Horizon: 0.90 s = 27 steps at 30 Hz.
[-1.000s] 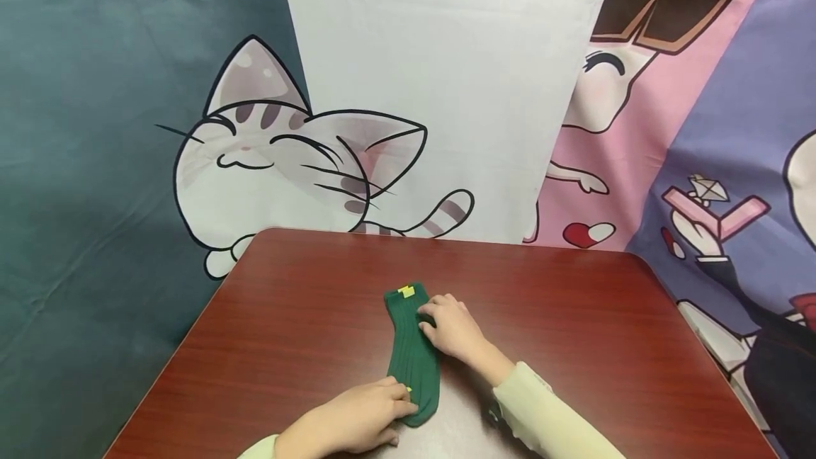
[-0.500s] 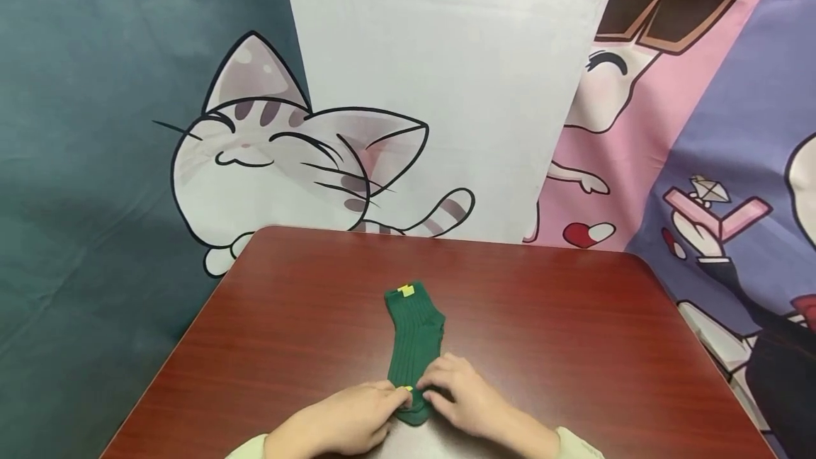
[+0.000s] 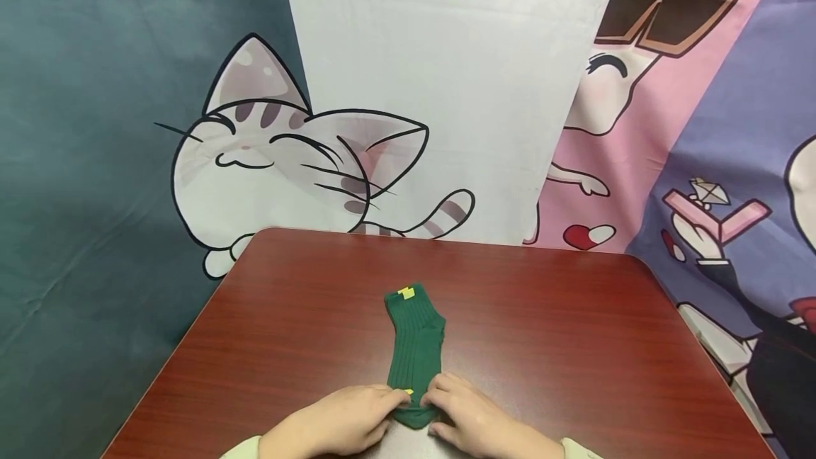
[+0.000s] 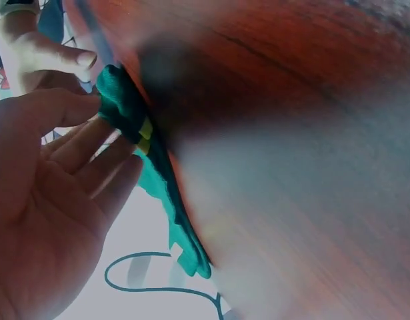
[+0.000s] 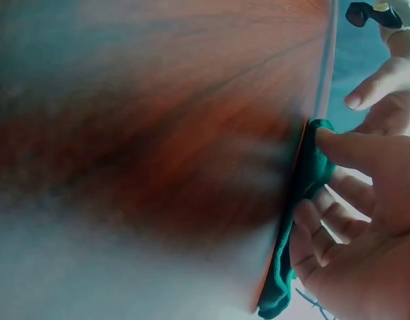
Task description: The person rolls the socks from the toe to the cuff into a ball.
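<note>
A person's left hand point(image 3: 350, 414) and right hand point(image 3: 470, 414) pinch the near end of a green sock point(image 3: 417, 353) lying well in from the tabletop's point(image 3: 561, 331) far edge, its ribbed knit likely light, floppy and best held at that end's two sides.

Ribbed green socks point(image 3: 416, 349) with yellow tags point(image 3: 406, 293), red-brown wood-grained desk point(image 3: 548, 346), pale green sleeves point(image 3: 576, 450), grey-striped white cat point(image 3: 223, 197)

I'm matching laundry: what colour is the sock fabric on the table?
Green sock fabric, seen best in the head view.
</note>
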Tool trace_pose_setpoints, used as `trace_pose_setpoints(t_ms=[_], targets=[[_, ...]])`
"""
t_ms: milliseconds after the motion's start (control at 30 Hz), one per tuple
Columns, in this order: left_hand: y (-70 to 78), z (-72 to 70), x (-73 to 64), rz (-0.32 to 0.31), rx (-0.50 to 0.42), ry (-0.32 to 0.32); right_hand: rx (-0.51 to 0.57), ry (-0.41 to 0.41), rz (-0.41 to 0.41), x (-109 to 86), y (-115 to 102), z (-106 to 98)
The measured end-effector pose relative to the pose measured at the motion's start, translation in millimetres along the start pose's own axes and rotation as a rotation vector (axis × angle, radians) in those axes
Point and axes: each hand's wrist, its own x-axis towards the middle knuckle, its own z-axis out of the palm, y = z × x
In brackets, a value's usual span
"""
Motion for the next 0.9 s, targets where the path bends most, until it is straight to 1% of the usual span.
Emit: trace_pose_setpoints(t_ms=[167,233,267,433,500,633,767,833,900], targets=[[-0.8,6.8,2.8,0.012,0.091,0.047,-0.058,0.003,-0.004,1.4,-1.3,1.0],[0.3,9.9,4.9,-0.009,0.114,0.057,-0.079,0.001,0.004,2.7,-1.4,1.7],[1.3,10.9,6.2,-0.029,0.116,0.057,-0.086,-0.001,0.009,3.4,-1.4,2.1],[5.3,13.7,12.8,-0.155,0.093,0.028,-0.109,0.012,0.032,6.5,-0.7,4.5],[5.2,13.3,15.6,-0.184,0.082,0.017,-0.096,0.025,0.041,7.8,-0.7,4.5],[1.9,11.8,19.1,-0.225,0.039,0.008,-0.021,0.037,0.078,10.5,-1.0,2.7],[-2.3,14.0,20.0,-0.247,0.008,0.024,0.054,0.024,0.142,12.1,-1.3,2.2],[-4.2,15.3,20.1,-0.254,0.001,0.036,0.06,0.023,0.166,13.2,-1.0,3.1],[-6.1,16.5,20.4,-0.263,-0.004,0.045,0.043,0.028,0.182,14.6,-0.4,4.3]])
